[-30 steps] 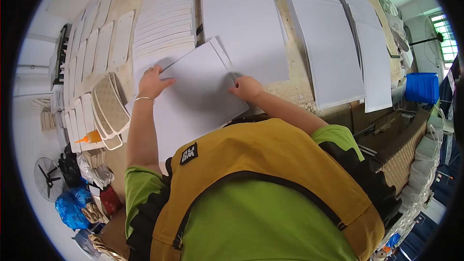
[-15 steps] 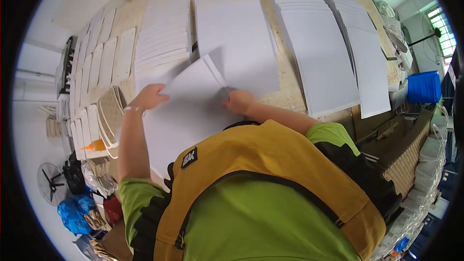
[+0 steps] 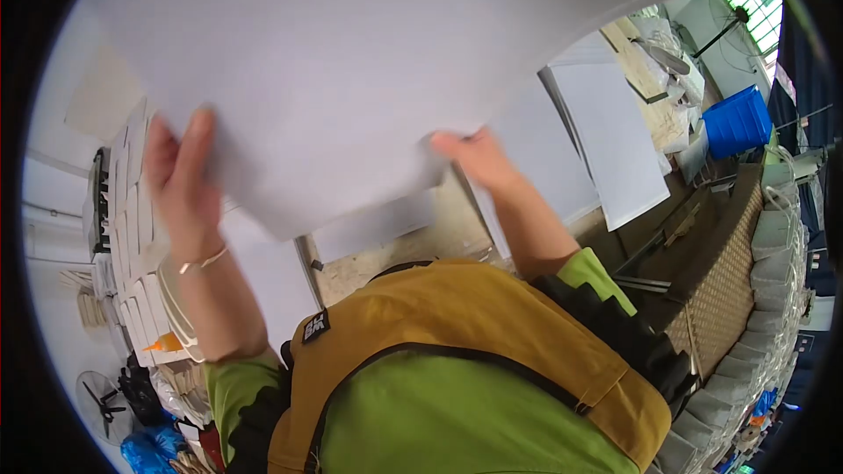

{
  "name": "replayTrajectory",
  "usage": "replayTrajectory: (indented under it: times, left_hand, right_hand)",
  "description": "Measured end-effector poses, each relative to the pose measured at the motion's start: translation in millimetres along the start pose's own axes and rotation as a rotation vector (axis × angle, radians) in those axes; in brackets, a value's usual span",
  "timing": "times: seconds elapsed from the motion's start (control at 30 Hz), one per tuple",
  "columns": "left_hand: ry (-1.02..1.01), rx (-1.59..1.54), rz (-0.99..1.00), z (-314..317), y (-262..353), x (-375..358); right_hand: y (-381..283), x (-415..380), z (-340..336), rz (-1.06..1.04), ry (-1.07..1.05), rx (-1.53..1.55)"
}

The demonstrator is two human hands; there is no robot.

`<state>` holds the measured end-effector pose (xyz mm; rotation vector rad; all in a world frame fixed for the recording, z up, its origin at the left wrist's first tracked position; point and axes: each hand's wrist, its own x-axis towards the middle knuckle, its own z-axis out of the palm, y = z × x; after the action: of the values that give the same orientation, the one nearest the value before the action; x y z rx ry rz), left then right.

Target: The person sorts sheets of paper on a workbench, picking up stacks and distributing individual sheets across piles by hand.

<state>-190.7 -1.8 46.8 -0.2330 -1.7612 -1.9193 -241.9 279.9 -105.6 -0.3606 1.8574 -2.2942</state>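
Observation:
A large white sheet (image 3: 351, 79) is raised over the table and fills the upper part of the view, its near edge bowed downward. My left hand (image 3: 186, 175) is closed on its left side, thumb and fingers pointing up, slightly blurred. At the lower right edge, my right hand (image 3: 479, 158) pinches it with the thumb on the near face and the other fingers mostly hidden behind. Below lie stacks of similar white sheets, one by my left forearm (image 3: 272, 276) and others to the right (image 3: 606, 132). Part of the stacks is hidden behind the raised sheet.
The worn tabletop (image 3: 461, 224) shows between the stacks. Pale slotted panels and an orange-tipped bottle (image 3: 164, 343) sit at the left. A blue bin (image 3: 738, 121) stands at the right, near a woven brown surface (image 3: 720, 290). A fan (image 3: 104, 405) is at lower left.
Both hands have lifted the white sheet from low over the table up toward the camera. My left hand has shifted left, my right hand right and up.

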Motion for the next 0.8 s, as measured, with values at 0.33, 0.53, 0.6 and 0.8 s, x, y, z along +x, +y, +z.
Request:
replayTrajectory:
  times: [0.33, 0.53, 0.6, 0.8]
  left_hand:
    - [-0.309, -0.201, -1.049, 167.7, -251.0, -87.9]
    - [-0.425, -0.143, -1.312, 182.6, -290.3, -130.9]
    - [-0.438, -0.13, -1.321, 178.5, -301.6, -136.1]
    - [-0.453, -0.077, -1.345, 177.8, -305.0, -126.6]
  right_hand:
    - [-31.8, -59.5, -245.6, 0.327, 0.468, -0.933]
    - [68.6, -109.9, -291.5, 0.442, 0.506, -0.871]
    - [81.9, -118.7, -290.7, 0.56, 0.471, -0.811]
    - [55.2, -106.7, -254.7, 0.65, 0.524, -0.683]
